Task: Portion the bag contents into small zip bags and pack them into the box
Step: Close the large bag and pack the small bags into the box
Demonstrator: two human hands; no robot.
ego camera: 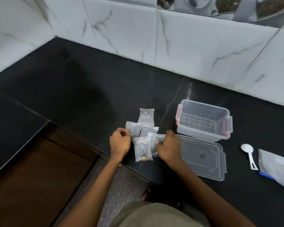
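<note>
**Filled bags in hand, box off to the right**

Nearest, the small zip bag [142, 150] hangs long axis toward the person; the left hand [120, 142] pinches its top-left corner with curled fingers; the right hand [168, 147] curls round a neighbouring bag [155, 141]; beyond lie more filled bags [146, 116] on the counter [72, 87]; the open box [203, 119] stands farther right, past its lid [202, 157], so the right hand is likely nearer for packing.

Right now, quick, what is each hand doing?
Left hand: fingers curled, pinching a small zip bag.
Right hand: fingers curled round another small bag.
</note>
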